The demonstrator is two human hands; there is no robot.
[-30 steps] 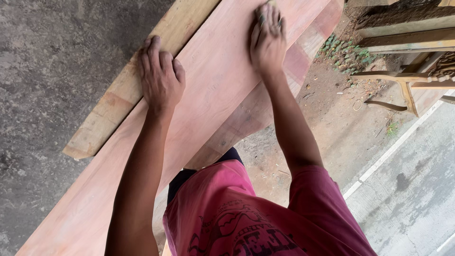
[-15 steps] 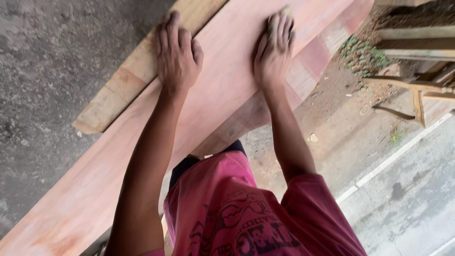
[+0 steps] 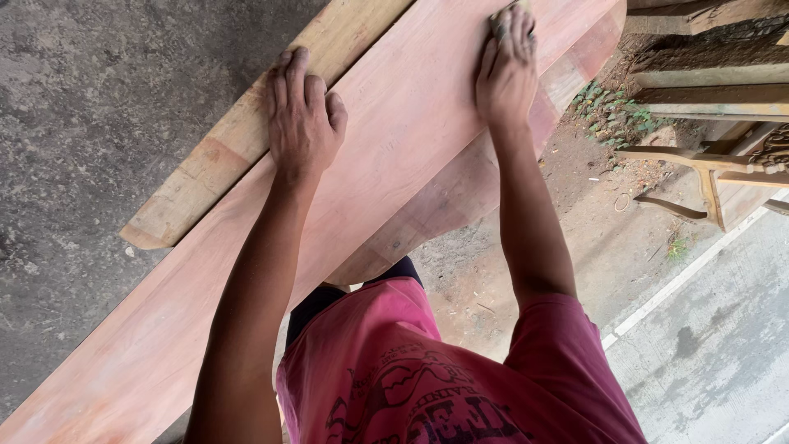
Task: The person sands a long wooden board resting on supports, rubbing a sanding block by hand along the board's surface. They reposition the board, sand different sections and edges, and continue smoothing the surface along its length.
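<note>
A long reddish-pink wooden board (image 3: 394,140) runs diagonally from the lower left to the top right. My left hand (image 3: 302,115) lies flat on its left edge, its fingers reaching onto a paler plank (image 3: 222,164) alongside. My right hand (image 3: 508,62) presses down further up the board, with a small tan piece of sandpaper (image 3: 503,11) showing under its fingertips. My pink printed shirt (image 3: 427,370) fills the lower middle.
Rough grey concrete floor (image 3: 90,123) lies to the left of the planks. To the right are bare dirt with weeds (image 3: 612,111), carved wooden furniture frames (image 3: 707,164) and a concrete pavement with a white line (image 3: 707,345).
My right hand has slid a little further up the board. My left hand has shifted slightly along the board's left edge and stays flat.
</note>
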